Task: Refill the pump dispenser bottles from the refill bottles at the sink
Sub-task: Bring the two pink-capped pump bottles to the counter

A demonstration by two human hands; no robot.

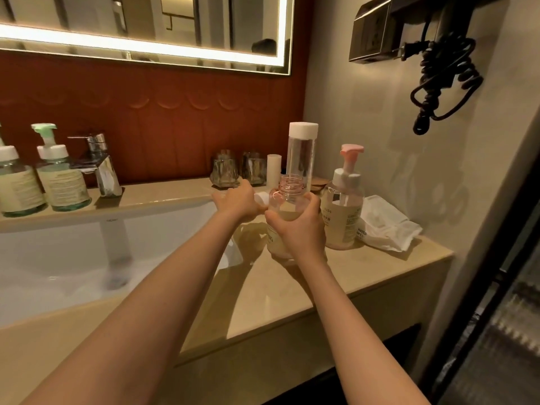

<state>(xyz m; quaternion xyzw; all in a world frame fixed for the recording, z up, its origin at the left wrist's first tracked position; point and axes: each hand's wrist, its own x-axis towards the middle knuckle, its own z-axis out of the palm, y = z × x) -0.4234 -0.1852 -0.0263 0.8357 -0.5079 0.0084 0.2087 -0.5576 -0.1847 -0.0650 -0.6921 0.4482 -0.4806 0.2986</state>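
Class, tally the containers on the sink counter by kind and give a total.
Bottles with pump tops on: 3 (green pump, pink pump, far-left one)
Open bottle, pump off, in the right hand: 1
Tall capped clear bottle: 1
Glass tumblers: 2
Total: 7

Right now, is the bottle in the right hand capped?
Uncapped: the pump dispenser bottle shows bare neck threads; right hand grips it.

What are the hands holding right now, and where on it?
The right hand grips the open bottle around its body. The left hand reaches toward the counter; its grip cannot be told.
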